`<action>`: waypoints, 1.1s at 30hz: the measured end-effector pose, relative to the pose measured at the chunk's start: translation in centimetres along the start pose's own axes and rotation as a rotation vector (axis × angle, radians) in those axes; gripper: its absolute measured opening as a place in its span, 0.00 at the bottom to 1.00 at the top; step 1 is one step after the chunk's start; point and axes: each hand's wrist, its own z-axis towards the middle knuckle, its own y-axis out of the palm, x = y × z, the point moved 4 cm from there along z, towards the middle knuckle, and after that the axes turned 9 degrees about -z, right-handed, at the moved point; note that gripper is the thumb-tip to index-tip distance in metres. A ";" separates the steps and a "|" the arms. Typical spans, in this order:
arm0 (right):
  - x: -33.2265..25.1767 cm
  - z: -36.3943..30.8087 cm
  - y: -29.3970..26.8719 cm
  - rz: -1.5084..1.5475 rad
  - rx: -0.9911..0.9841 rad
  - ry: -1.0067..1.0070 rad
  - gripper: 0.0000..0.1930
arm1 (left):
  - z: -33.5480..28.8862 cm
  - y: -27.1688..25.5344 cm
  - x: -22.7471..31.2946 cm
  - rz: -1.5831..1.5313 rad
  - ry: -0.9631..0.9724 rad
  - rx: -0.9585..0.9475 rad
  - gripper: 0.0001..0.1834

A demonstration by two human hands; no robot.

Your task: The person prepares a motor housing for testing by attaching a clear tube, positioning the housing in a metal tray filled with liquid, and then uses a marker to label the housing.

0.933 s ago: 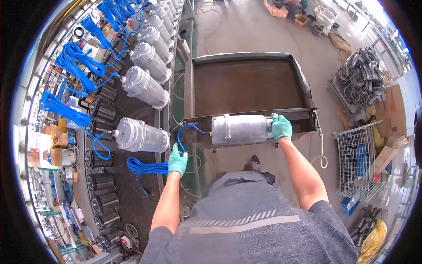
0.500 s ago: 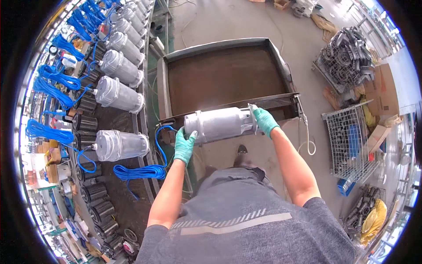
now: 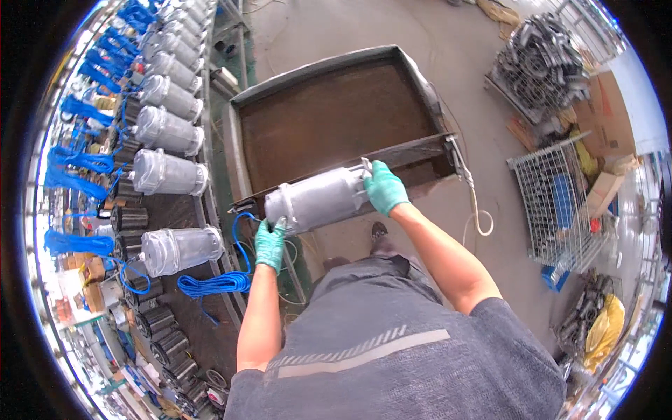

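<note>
Between my two green-gloved hands a silver metal motor housing (image 3: pixel 318 199) lies on its side, raised over the near edge of a water-filled tank (image 3: pixel 241 150). My left hand (image 3: pixel 270 245) grips its left end from below, the thumb up against the casing. My right hand (image 3: pixel 384 187) is closed around the slotted right end. A blue cable (image 3: pixel 240 234) runs from the left end of the housing to a tied coil (image 3: pixel 213 283) on the bench at my left.
Several similar housings (image 3: pixel 170 173) with blue cables stand in a row on the left bench. A pale hose (image 3: pixel 481 210) hangs at the tank's right corner. To the right are a wire cage (image 3: pixel 553 210), a heap of metal parts (image 3: pixel 542 59) and a cardboard box (image 3: pixel 605 119).
Both hands and the housing have shifted left, and its right end now tilts up more. The whole view has turned slightly, with the tank appearing farther left.
</note>
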 end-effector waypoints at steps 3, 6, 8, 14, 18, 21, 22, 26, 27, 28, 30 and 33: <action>1.1 0.1 -0.7 0.043 -0.122 -0.032 0.21 | -0.5 0.0 0.3 0.010 0.015 0.001 0.29; 2.6 -1.5 -5.2 0.188 -0.071 0.016 0.23 | -0.1 -0.9 -0.5 0.094 0.024 -0.014 0.29; 7.3 -2.3 -8.0 -0.101 0.197 0.043 0.21 | 1.2 -1.6 -2.5 0.127 0.039 -0.008 0.28; 16.5 -2.6 -12.9 -0.506 -0.084 0.548 0.30 | 1.1 -2.2 -2.6 0.067 -0.053 -0.055 0.29; 20.2 -1.0 -9.9 -0.493 0.109 0.494 0.29 | 1.2 -1.3 -2.1 0.040 -0.045 -0.022 0.34; 20.9 -0.7 -8.3 -0.469 0.283 0.480 0.25 | 1.1 -1.7 -2.2 0.069 -0.029 -0.007 0.34; 21.3 -0.5 -8.0 -0.314 0.305 0.466 0.23 | 1.3 -2.2 -2.7 0.097 -0.006 0.008 0.33; 24.9 0.1 -7.5 0.042 0.382 0.424 0.15 | 0.3 0.7 2.3 0.183 0.023 -0.036 0.33; 20.0 -0.5 -7.8 0.325 0.196 0.423 0.14 | -0.7 -0.4 2.5 0.175 -0.049 0.005 0.32; 13.1 -1.7 -9.3 0.606 -0.006 0.421 0.12 | -0.7 -2.3 0.8 0.223 -0.002 0.012 0.32; 8.8 -3.7 -10.5 0.639 0.016 0.234 0.15 | -0.6 -0.8 1.8 0.215 0.009 -0.026 0.26; 3.3 -4.3 -10.9 0.438 0.006 0.001 0.20 | -0.1 -0.8 0.4 0.032 0.036 -0.045 0.26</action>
